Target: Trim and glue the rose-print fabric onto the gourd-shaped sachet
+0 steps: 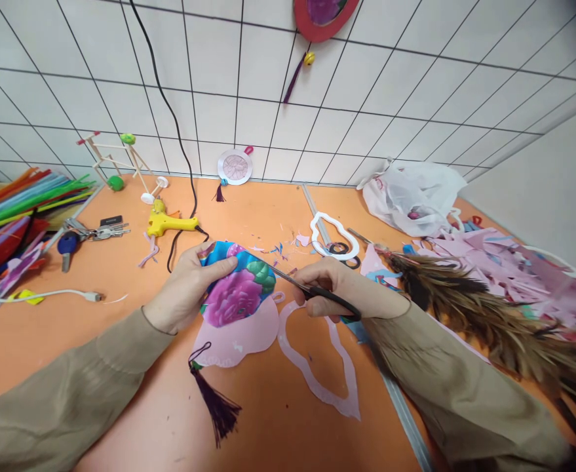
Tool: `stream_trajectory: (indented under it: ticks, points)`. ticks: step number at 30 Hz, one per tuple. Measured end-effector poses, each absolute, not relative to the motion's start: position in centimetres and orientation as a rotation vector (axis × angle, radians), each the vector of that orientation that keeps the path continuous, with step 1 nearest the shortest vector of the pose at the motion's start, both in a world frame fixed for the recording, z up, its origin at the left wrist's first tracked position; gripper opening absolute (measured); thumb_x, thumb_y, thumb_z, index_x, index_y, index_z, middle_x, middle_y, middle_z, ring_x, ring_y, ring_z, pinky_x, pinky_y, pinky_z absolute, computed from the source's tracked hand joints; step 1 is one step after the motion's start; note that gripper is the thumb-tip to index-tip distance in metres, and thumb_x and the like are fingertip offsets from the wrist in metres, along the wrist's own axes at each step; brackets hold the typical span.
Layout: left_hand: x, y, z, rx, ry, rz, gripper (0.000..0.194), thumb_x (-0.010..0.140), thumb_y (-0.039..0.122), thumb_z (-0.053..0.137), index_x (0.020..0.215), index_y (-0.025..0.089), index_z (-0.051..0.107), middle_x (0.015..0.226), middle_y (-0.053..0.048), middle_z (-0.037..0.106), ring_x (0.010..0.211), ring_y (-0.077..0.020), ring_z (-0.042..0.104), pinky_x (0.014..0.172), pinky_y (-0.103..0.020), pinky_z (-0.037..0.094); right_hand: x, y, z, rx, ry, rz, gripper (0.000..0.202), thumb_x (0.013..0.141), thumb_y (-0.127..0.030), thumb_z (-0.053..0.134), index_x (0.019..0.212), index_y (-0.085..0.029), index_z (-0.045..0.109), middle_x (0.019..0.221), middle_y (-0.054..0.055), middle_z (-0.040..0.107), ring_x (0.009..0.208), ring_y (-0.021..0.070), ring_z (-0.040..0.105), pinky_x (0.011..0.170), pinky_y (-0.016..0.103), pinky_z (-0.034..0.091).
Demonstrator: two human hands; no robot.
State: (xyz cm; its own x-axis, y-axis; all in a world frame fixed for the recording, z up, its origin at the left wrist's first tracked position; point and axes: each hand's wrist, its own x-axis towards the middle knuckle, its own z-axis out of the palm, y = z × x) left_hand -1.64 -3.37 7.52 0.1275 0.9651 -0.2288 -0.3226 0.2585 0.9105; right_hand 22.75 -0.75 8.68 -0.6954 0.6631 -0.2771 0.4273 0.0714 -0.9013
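Note:
My left hand [189,282] pinches the left edge of a blue floral fabric piece [236,295] with a large purple flower and green leaves. In my right hand [331,285] are black-handled scissors [334,300], their blades reaching to the fabric's upper right edge. How far the blades are apart I cannot tell. Beneath the fabric lies a pink cut-out shape [241,337], partly covered. A dark purple tassel [215,403] with a looped cord rests at its lower left. Right of it lies a pink wavy frame [337,370], just below my right hand.
A yellow glue gun [167,223], keys [98,231] and a white cable [61,297] are at left. A white wavy frame [320,229], plastic bag [410,196], pink scraps [518,269] and brown feather duster [494,308] are at right. A round ornament [235,168] leans on the tiled wall.

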Motion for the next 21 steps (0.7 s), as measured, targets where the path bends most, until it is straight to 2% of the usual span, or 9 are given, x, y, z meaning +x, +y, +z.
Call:
stream_trajectory:
  ticks: [11,21]
  points:
    - [-1.57,-3.22,7.67,0.788,1.037,1.133,0.028,0.062,0.024,0.088,0.080,0.015,0.068,0.073,-0.002,0.073,0.063,-0.0140,0.069,0.063,-0.024,0.056,22.99,-0.54,8.51,-1.121,-2.156,1.692,0.054,0.067,-0.067,0.070,0.066,-0.015,0.054,0.051,-0.005,0.042,0.037,0.0042,0.037,0.032,0.017,0.032]
    - [-1.73,-3.16,7.52,0.816,1.015,1.135,0.025,0.064,0.022,0.087,0.077,0.014,0.067,0.069,0.000,0.070,0.060,-0.0113,0.065,0.060,-0.021,0.053,22.97,-0.66,8.83,-1.168,-2.184,1.702,0.043,0.069,-0.054,0.073,0.068,-0.016,0.053,0.049,-0.006,0.041,0.036,0.0043,0.038,0.032,0.016,0.032]
